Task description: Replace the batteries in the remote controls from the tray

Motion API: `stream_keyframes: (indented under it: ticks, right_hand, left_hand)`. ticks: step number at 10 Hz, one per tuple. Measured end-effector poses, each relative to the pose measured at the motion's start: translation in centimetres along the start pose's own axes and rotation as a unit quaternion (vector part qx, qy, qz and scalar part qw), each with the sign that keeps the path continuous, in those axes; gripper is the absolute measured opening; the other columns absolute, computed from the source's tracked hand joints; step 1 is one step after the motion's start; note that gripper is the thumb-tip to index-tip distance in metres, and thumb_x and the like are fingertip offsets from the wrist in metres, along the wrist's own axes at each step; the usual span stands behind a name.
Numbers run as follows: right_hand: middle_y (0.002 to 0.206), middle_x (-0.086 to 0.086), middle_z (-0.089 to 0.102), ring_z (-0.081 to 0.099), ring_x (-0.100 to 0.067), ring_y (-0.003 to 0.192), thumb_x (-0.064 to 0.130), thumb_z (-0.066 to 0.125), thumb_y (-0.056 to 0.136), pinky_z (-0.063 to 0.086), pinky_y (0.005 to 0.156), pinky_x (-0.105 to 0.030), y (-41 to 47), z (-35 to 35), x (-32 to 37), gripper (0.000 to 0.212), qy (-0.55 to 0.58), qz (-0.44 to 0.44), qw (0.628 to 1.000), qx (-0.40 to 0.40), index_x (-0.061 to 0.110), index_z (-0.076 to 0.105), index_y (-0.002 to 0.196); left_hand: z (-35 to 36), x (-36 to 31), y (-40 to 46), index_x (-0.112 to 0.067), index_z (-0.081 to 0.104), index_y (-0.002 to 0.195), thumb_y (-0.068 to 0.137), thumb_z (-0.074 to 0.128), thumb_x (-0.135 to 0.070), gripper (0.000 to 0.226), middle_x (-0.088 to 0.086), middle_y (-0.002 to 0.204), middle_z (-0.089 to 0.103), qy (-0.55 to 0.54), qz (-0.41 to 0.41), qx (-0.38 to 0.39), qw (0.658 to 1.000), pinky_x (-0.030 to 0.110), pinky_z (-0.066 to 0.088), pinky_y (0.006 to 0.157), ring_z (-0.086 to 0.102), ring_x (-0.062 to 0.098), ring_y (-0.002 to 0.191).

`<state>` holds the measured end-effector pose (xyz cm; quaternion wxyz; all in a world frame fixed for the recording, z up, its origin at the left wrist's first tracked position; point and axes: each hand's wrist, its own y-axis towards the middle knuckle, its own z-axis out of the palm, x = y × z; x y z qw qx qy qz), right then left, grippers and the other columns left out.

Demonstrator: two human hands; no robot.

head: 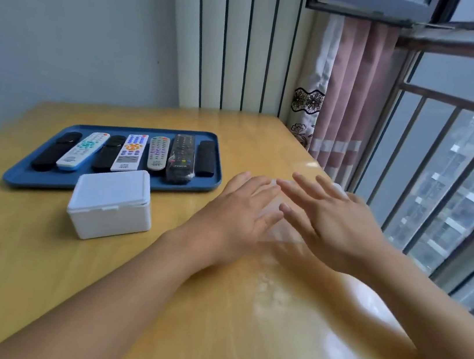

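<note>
Left hand and right hand spread flat and empty, fingers wide, over the glossy yellow wooden bench — probably a resting pose, nothing yet taken up. Just left of them, a closed white plastic lidded box, likely for batteries, touching the near rim of the blue rectangular tray. On the tray, seven remote controls in a side-by-side row — handy for one-at-a-time picking. Labels too blurred for reading.

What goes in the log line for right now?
hands: left, right open, empty | remotes: on tray | box: shut
</note>
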<state>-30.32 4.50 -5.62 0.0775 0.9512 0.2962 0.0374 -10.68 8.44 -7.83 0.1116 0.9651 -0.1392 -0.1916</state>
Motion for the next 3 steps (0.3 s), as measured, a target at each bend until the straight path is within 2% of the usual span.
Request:
stream_keyframes:
  ticks: [1,2,3]
  right_hand:
    - [0.164,0.013,0.025,0.025,-0.021,0.151,0.074,-0.005,0.093,0.032,0.115,-0.053,1.0,0.7,-0.7,0.071,-0.021,-0.022,0.999,-0.035,0.047,0.017,0.155]
    - [0.162,0.013,0.030,0.028,-0.021,0.150,0.073,-0.003,0.094,0.030,0.115,-0.052,4.0,1.3,-1.4,0.071,-0.027,-0.034,0.998,-0.036,0.046,0.023,0.154]
    - [0.160,0.011,0.034,0.030,-0.016,0.148,0.069,0.008,0.098,0.020,0.119,-0.054,6.9,1.3,-1.0,0.065,0.000,-0.038,0.998,-0.040,0.042,0.032,0.152]
  left_hand:
    - [-0.5,0.4,0.9,-0.023,0.029,0.156,0.103,0.035,-0.050,0.061,-0.006,0.162,0.022,0.011,-0.001,0.012,1.000,0.033,0.010,0.121,0.003,0.020,0.153]
    - [-1.4,0.9,1.8,-0.020,0.029,0.156,0.104,0.037,-0.047,0.060,-0.001,0.163,0.022,0.043,-0.020,0.038,0.998,0.038,0.014,0.122,0.007,0.022,0.152]
    - [-4.5,2.5,1.0,-0.019,0.042,0.149,0.101,0.045,-0.050,0.057,-0.001,0.156,0.035,0.076,-0.010,-0.046,0.996,0.040,0.027,0.118,0.023,0.017,0.146]
